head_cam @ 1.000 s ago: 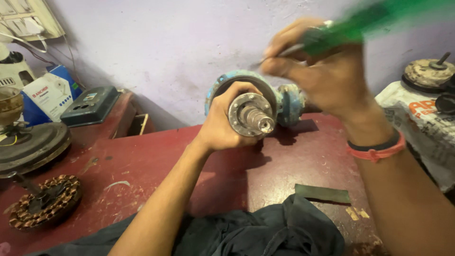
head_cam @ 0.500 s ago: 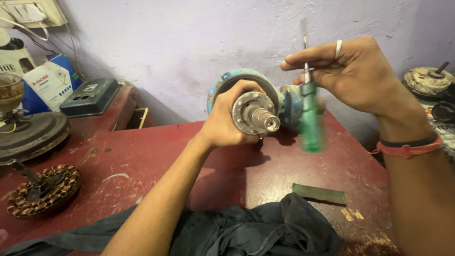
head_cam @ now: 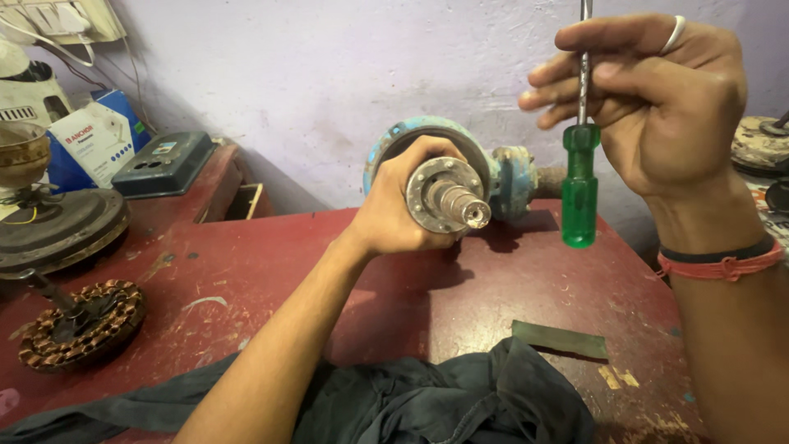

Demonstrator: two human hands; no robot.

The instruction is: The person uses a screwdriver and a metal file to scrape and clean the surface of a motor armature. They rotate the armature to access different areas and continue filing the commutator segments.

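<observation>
Left hand (head_cam: 403, 210) grips the blue motor (head_cam: 448, 177) above the desk's (head_cam: 246, 271) far edge. Right hand (head_cam: 657, 99) pinches a green screwdriver (head_cam: 580, 177), handle hanging down. Blue-and-white box (head_cam: 94, 140), label blurred, far-left corner.

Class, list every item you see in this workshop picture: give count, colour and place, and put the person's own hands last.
motor housing: one, blue, with grey shaft, centre, above the table
screwdriver: one, green handle hanging down, upper right
table: one, red, across the middle
cloth: one, dark, bottom centre
copper winding: one, brown, lower left
round cover: one, dark, far left
meter box: one, dark, left rear
metal strip: one, grey-green, table right
left hand: grip on the motor housing
right hand: ringed, pinches the screwdriver shank
</observation>
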